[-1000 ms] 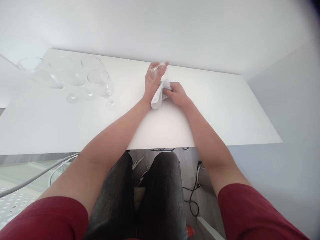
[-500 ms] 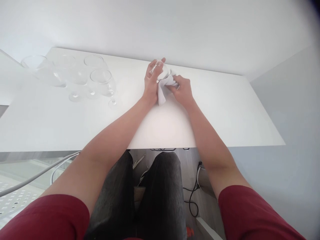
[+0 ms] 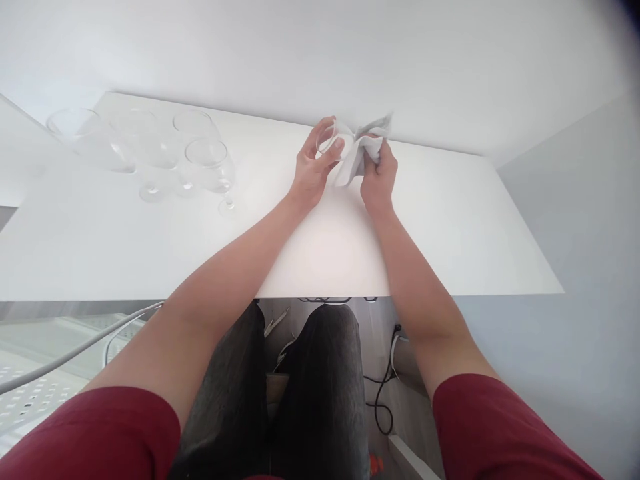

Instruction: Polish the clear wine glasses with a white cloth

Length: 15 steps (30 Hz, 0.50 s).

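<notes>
My left hand [image 3: 313,170] is wrapped round the bowl of a clear wine glass [image 3: 331,137], held above the far middle of the white table [image 3: 450,227]. Right beside it, my right hand [image 3: 379,175] grips a white cloth [image 3: 357,150] that is bunched against the glass, one corner sticking up toward the wall. The cloth and my fingers hide most of the glass.
Several clear wine glasses [image 3: 207,163] stand grouped at the table's far left. A white wall runs behind the table. Cables [image 3: 380,400] lie on the floor under the table by my legs. A grey cable [image 3: 75,350] crosses at the lower left.
Both hands have lifted the glass and cloth slightly up and to the right. The right hand turned upright and the cloth now bunches higher against the glass.
</notes>
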Tool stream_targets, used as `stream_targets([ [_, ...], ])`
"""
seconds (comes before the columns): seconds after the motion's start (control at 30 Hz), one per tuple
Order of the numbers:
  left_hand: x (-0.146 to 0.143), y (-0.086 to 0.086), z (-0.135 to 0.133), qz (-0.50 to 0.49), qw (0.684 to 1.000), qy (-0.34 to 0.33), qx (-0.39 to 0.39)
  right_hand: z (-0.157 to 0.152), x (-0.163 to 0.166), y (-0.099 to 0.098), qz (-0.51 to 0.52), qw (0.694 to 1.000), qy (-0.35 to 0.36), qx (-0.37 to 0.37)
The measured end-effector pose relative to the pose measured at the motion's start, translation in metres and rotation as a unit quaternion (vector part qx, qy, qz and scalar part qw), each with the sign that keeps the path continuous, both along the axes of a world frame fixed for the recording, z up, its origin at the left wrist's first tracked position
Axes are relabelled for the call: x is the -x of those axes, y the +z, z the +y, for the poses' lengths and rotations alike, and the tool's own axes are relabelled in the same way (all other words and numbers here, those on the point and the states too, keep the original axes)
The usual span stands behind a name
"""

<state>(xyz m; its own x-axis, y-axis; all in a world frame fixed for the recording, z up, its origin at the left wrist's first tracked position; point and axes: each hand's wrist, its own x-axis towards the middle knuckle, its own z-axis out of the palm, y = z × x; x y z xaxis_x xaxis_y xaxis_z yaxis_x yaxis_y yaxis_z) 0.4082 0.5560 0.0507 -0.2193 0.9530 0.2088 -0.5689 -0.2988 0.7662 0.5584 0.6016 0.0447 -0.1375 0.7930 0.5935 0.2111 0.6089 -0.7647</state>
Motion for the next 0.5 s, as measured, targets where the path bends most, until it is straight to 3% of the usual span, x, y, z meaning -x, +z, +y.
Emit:
stream_targets([
  [0.23,-0.002,-0.006,0.003,0.039,0.998,-0.039,-0.029,0.021,-0.002,-0.015,0.132,0.991,0.019,0.024],
  [0.4,0.001,-0.016,0.012,0.002,0.999,-0.052,0.000,0.027,-0.009,-0.013,0.199,0.952,0.093,0.213],
  [0.5,0.002,-0.015,0.014,-0.017,0.999,-0.050,-0.002,0.015,-0.011,-0.001,0.201,0.936,0.155,0.246],
])
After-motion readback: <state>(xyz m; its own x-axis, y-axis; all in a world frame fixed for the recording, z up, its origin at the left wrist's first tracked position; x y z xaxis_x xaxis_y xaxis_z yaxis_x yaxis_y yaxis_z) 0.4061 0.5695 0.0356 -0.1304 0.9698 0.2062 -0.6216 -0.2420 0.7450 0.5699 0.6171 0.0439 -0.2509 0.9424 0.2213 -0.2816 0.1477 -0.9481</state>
